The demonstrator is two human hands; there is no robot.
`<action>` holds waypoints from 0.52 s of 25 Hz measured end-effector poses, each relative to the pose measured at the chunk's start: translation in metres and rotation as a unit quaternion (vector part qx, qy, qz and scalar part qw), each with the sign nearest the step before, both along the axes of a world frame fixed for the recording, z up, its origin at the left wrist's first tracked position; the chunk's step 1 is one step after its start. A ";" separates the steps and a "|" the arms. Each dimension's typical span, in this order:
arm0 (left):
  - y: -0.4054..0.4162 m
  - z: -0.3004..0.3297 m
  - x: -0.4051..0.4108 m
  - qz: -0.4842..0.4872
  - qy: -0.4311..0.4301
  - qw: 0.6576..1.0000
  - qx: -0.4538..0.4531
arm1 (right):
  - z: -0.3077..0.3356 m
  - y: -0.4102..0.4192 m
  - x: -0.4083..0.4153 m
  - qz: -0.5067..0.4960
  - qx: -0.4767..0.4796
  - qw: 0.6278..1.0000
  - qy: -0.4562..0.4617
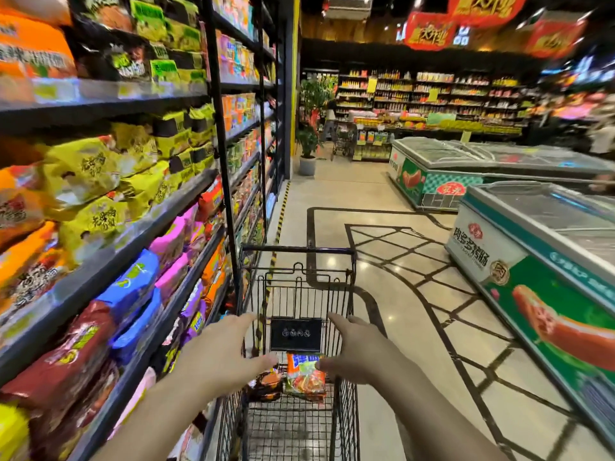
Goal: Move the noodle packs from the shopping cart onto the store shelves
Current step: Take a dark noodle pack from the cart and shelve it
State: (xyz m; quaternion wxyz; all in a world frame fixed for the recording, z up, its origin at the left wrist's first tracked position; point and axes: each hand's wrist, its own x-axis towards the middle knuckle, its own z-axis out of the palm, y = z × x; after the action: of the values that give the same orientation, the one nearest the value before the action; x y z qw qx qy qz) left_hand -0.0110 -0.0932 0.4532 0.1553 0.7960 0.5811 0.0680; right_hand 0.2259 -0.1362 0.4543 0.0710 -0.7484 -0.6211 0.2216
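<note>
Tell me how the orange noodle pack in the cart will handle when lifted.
The noodle pack looks like a glossy, puffy plastic wrapper, so it is probably light and a bit slippery. It likely crinkles under the fingers, and the brittle noodles inside could crack if squeezed hard.

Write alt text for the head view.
Both hands, left and right, reach open toward a noodle pack in a cart. Stocked shelves run along the left; freezers stand right.
</note>
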 end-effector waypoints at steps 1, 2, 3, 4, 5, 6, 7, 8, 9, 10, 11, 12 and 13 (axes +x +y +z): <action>0.025 -0.004 0.002 -0.010 -0.001 1.000 -0.006 | -0.004 0.021 -0.001 -0.011 -0.002 1.000 0.005; 0.047 -0.009 0.005 -0.018 0.000 1.000 -0.008 | -0.007 0.039 -0.001 -0.022 -0.005 1.000 0.009; 0.066 -0.013 0.009 -0.025 0.005 1.000 -0.011 | -0.009 0.054 -0.002 -0.032 -0.008 0.999 0.010; 0.088 -0.019 0.012 -0.033 0.007 0.999 -0.019 | -0.014 0.074 -0.003 -0.043 -0.012 0.999 0.011; 0.108 -0.026 0.017 -0.040 0.011 0.999 -0.029 | -0.020 0.092 -0.004 -0.052 -0.018 0.998 0.013; 0.127 -0.032 0.021 -0.050 0.017 0.998 -0.033 | -0.025 0.109 -0.006 -0.060 -0.023 0.998 0.018; 0.144 -0.039 0.027 -0.059 0.025 0.997 -0.034 | -0.031 0.125 -0.006 -0.067 -0.031 0.997 0.024; 0.161 -0.048 0.032 -0.065 0.027 0.997 -0.036 | -0.039 0.140 -0.006 -0.071 -0.040 0.996 0.027; 0.177 -0.060 0.037 -0.067 0.027 0.996 -0.045 | -0.049 0.154 -0.003 -0.074 -0.050 0.996 0.029; 0.190 -0.072 0.040 -0.067 0.025 0.996 -0.051 | -0.058 0.166 -0.001 -0.076 -0.060 0.995 0.030; 0.201 -0.082 0.043 -0.064 0.025 0.996 -0.063 | -0.068 0.177 0.001 -0.078 -0.071 0.994 0.030; 0.215 -0.097 0.045 -0.064 0.023 0.995 -0.071 | -0.083 0.189 0.004 -0.083 -0.082 0.993 0.030; 0.227 -0.112 0.048 -0.062 0.022 0.995 -0.080 | -0.100 0.202 0.008 -0.090 -0.091 0.991 0.033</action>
State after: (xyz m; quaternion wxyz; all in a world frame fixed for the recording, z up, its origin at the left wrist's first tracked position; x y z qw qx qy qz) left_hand 0.0367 0.1343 0.3415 0.2097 0.8166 0.5377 -0.0063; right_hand 0.2344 0.0658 0.3539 0.0425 -0.7969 -0.5257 0.2945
